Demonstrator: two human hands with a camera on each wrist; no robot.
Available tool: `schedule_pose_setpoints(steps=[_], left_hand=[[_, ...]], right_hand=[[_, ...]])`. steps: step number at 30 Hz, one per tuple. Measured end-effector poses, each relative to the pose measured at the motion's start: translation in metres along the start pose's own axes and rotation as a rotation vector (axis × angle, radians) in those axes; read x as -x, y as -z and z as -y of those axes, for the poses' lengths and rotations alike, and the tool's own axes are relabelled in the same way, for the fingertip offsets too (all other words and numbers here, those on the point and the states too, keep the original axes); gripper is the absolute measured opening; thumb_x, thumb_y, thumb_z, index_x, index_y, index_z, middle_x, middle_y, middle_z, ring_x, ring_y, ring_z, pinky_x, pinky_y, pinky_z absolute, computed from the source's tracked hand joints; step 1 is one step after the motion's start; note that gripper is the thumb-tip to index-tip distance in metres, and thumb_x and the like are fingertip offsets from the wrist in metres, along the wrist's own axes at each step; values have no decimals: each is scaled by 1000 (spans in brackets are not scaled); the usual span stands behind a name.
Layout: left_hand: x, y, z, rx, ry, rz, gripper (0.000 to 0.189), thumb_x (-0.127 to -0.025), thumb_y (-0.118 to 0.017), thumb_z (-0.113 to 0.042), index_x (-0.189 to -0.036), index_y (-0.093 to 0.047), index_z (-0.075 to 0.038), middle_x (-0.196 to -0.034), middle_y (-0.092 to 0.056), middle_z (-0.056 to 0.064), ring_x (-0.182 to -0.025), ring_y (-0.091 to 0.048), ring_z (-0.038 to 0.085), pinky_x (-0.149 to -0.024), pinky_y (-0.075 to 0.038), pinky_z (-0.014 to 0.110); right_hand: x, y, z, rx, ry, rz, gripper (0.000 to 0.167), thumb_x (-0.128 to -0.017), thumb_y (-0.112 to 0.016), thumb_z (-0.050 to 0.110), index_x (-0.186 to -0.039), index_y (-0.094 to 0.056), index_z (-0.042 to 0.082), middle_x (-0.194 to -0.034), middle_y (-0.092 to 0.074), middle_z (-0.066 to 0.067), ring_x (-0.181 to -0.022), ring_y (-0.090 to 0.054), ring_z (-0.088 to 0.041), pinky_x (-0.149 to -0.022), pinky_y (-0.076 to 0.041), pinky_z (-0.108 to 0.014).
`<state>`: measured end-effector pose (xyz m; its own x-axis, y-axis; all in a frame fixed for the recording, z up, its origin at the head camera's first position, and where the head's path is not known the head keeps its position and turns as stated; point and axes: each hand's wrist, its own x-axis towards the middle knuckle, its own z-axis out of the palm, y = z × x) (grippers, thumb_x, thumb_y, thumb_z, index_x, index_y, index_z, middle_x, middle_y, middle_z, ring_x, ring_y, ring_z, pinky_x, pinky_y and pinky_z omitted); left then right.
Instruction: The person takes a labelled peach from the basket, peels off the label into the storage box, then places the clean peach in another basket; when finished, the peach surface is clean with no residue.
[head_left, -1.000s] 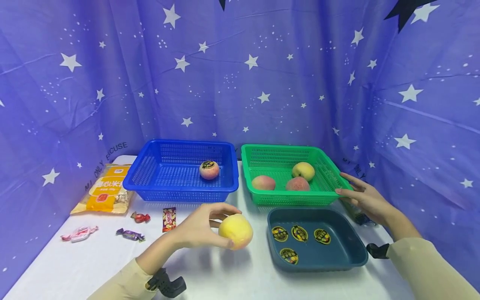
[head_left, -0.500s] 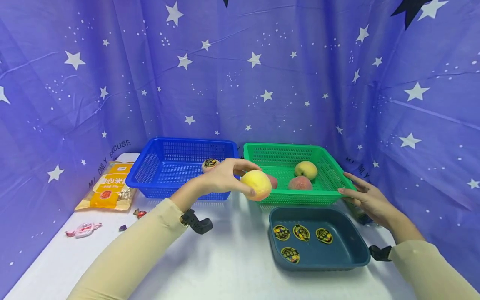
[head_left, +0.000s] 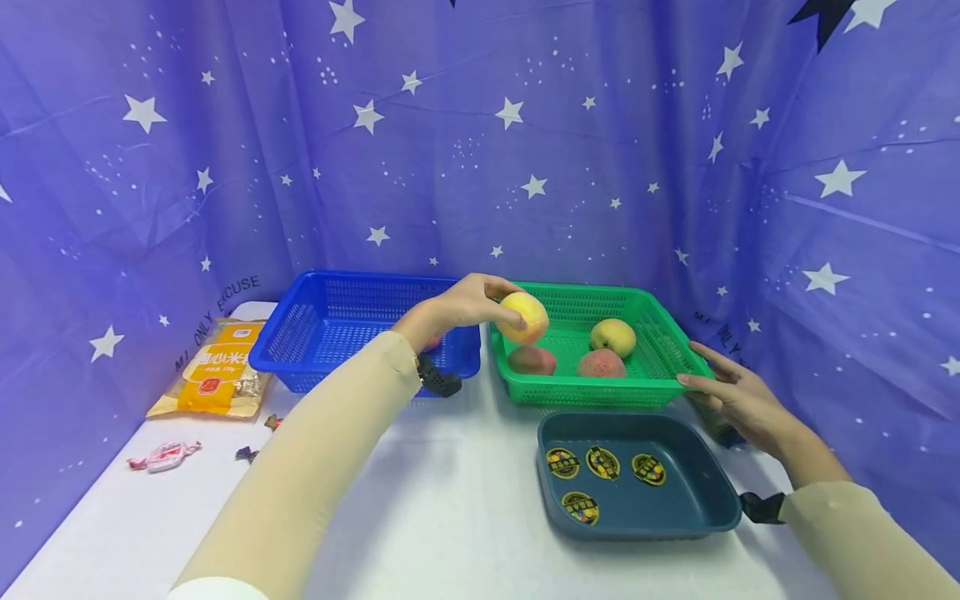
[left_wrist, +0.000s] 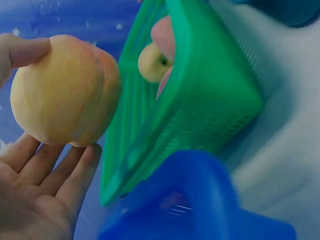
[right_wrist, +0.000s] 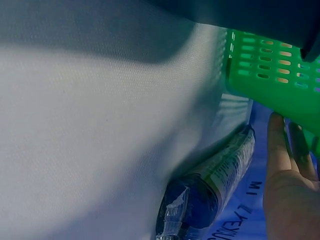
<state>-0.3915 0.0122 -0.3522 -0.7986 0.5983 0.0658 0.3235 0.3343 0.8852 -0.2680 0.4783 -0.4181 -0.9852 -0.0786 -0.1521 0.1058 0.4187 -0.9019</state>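
My left hand [head_left: 476, 302] holds a yellow peach [head_left: 527, 319] with a pink blush above the left end of the green basket [head_left: 577, 391]. In the left wrist view the thumb and fingertips press on opposite sides of the peach [left_wrist: 65, 92]. Inside the basket lie a reddish fruit [head_left: 532, 361], a fuzzy pink peach [head_left: 602, 364] and a yellow one [head_left: 612, 337]. My right hand [head_left: 742, 402] grips the basket's right rim near the front corner; in the right wrist view its fingers [right_wrist: 278, 142] reach the basket's outer side.
Left of the green basket stands a blue basket [head_left: 300, 381], its fruit mostly hidden by my left arm. A dark teal tray [head_left: 645, 508] with several stickers lies in front. Wrapped candies [head_left: 167, 456] and a yellow snack bag [head_left: 217, 371] lie left; a dark package [right_wrist: 210, 190] lies right.
My left hand has carried the yellow peach up, forward and right from above the table to over the green basket. The right hand stays at the basket rim.
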Motion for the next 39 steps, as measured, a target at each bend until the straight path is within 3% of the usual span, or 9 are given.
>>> schedule_pose_setpoints(steps=[3,9,12,16,22,27,33,37,39], left_hand=[[-11,4,3,29,39,3,67,-86,-90,-33,-149,-70,-20,-141,-75,1,-134,-65,23,-124,-49,52],[-24,11,7,132,125,48,75,-89,-88,-28,-158,-61,-13,-149,-69,7,-141,-62,25,-125,-52,45],[-27,15,6,206,178,39,77,-90,-87,-23,-160,-58,-8,-154,-64,10,-147,-59,26,-127,-50,43],[-32,11,3,248,222,19,76,-89,-88,-22,-157,-60,-6,-157,-61,9,-152,-55,24,-129,-48,43],[-44,-9,1,153,221,-2,76,-88,-90,-32,-156,-63,-12,-156,-62,7,-146,-59,23,-125,-53,43],[-57,-16,6,50,206,-38,74,-88,-89,-35,-155,-65,-16,-150,-65,5,-136,-61,22,-116,-56,42],[-67,-17,8,79,206,-34,71,-92,-86,-32,-157,-63,-17,-162,-58,7,-152,-53,29,-127,-48,51],[-68,-20,9,100,205,-45,58,-97,-81,-34,-152,-68,-23,-171,-51,4,-164,-41,31,-136,-36,58],[-67,-23,7,111,198,-55,53,-98,-81,-34,-149,-70,-24,-171,-51,4,-164,-41,31,-136,-35,58]], right_hand=[[0,-1,1,0,-6,-2,91,-112,-68,35,-180,-6,35,-181,31,-11,-169,9,-53,-132,-5,-80],[-2,2,4,22,-26,-4,92,-112,-67,35,-180,-5,32,-181,31,-15,-169,16,-52,-133,-11,-77],[-4,2,4,25,-29,-3,93,-112,-68,35,-180,-4,30,-180,31,-18,-168,20,-51,-133,-14,-75],[-5,3,4,3,-37,-4,94,-112,-69,34,-180,-4,30,-181,29,-19,-170,10,-51,-135,-15,-73],[-3,4,2,-1,-34,-6,94,-112,-69,34,-180,-4,31,-181,30,-17,-170,13,-50,-134,-14,-74],[-3,3,7,43,-33,-10,96,-111,-70,37,-180,-5,28,-183,24,-18,-169,15,-51,-133,-17,-76],[-5,0,12,31,-48,-13,97,-110,-71,37,-180,-5,25,-185,14,-20,-171,-5,-51,-135,-20,-73],[-3,-1,8,-10,-52,-20,96,-110,-71,35,-180,-6,29,-185,18,-19,-172,-1,-50,-135,-14,-76],[-1,1,5,-29,-46,-24,95,-110,-71,34,-180,-6,31,-184,21,-17,-172,4,-49,-134,-11,-79]])
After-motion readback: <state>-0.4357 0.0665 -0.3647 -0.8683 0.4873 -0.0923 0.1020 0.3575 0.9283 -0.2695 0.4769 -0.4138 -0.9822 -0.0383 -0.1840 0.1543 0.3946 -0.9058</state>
